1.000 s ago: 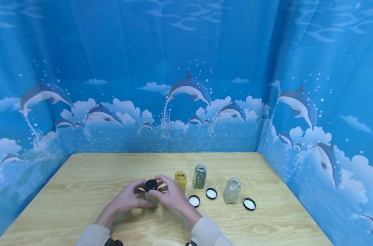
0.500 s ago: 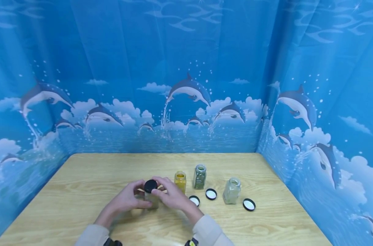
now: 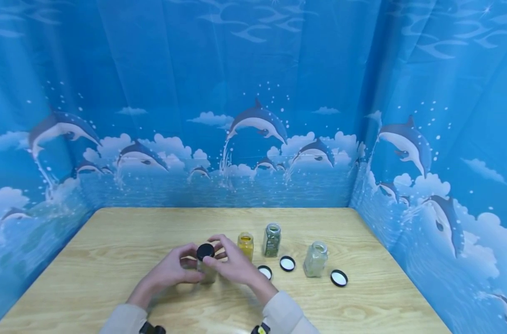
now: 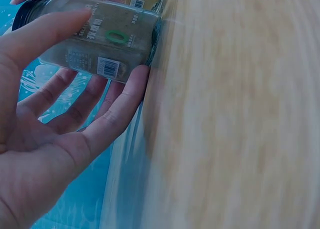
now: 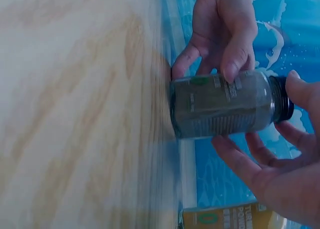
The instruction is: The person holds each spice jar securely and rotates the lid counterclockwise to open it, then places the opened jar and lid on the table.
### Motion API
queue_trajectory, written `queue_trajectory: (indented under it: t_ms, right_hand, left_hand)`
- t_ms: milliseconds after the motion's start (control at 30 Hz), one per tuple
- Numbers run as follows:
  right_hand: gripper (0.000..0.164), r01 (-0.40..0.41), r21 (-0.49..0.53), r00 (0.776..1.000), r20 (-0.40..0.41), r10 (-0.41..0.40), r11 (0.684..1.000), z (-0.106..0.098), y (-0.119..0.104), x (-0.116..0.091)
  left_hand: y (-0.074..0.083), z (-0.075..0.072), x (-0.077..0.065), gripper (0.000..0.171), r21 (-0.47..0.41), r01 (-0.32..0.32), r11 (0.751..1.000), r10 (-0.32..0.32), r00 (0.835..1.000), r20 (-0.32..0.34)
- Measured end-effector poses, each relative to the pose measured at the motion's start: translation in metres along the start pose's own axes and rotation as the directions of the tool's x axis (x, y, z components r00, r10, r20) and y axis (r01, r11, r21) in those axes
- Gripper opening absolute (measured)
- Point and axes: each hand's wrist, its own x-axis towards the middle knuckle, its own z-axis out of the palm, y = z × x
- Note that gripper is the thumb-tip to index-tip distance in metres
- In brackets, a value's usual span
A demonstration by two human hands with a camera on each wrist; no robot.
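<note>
A square glass spice jar [image 4: 117, 41] of grey-brown powder stands upright on the table, its black lid [image 3: 205, 251] on top. My left hand [image 3: 172, 270] grips the jar body from the left, thumb on the label and fingers on the opposite side. From the right, my right hand [image 3: 235, 265] has its thumb and fingers around the lid, as the right wrist view shows, with the thumb [image 5: 296, 90] against the lid's edge. The lower fingers of that hand lie near the jar's side.
Right of the hands stand three lidless jars: a yellow-powder one [image 3: 245, 247], a green-herb one [image 3: 272, 240] and a pale one [image 3: 315, 260]. Three black lids lie white side up: one [image 3: 265, 272] partly behind my right hand, another [image 3: 287, 263], and one [image 3: 339, 278] farther right. A dolphin-print curtain [image 3: 253, 153] surrounds the wooden table [image 3: 161, 222].
My right hand's fingers have shifted slightly around the lid. My left hand and the jar stay nearly in place, and the other jars and lids have not moved.
</note>
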Motion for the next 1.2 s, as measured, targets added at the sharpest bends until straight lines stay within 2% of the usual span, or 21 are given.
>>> queue_trajectory:
  t_ms: [267, 467, 767, 967, 1200]
  right_hand:
    - [0.041, 0.022, 0.003, 0.997, -0.073, -0.022, 1.0, 0.006, -0.005, 0.0]
    - [0.041, 0.02, -0.034, 0.995, -0.099, -0.024, 0.999, 0.007, -0.005, 0.001]
    - [0.039, 0.082, -0.104, 0.996, -0.024, -0.085, 0.991, 0.002, -0.003, -0.001]
    - [0.042, 0.079, -0.125, 0.997, 0.021, -0.078, 0.989, -0.001, -0.002, -0.002]
    - [0.045, 0.072, -0.123, 0.997, 0.047, -0.067, 0.99, -0.003, -0.003, -0.002]
  left_hand:
    - [0.0, 0.0, 0.0, 0.046, -0.051, 0.027, 0.998, -0.027, 1.0, 0.008]
    - [0.001, 0.001, 0.001, 0.048, -0.06, 0.029, 0.998, -0.029, 1.0, 0.004]
    - [0.006, 0.0, 0.0, 0.046, -0.074, 0.043, 0.996, -0.041, 0.999, 0.026]
    - [0.011, -0.001, 0.002, 0.042, -0.077, 0.09, 0.993, -0.088, 0.995, 0.039]
    - [0.013, -0.002, 0.004, 0.038, -0.039, 0.1, 0.994, -0.098, 0.994, 0.037]
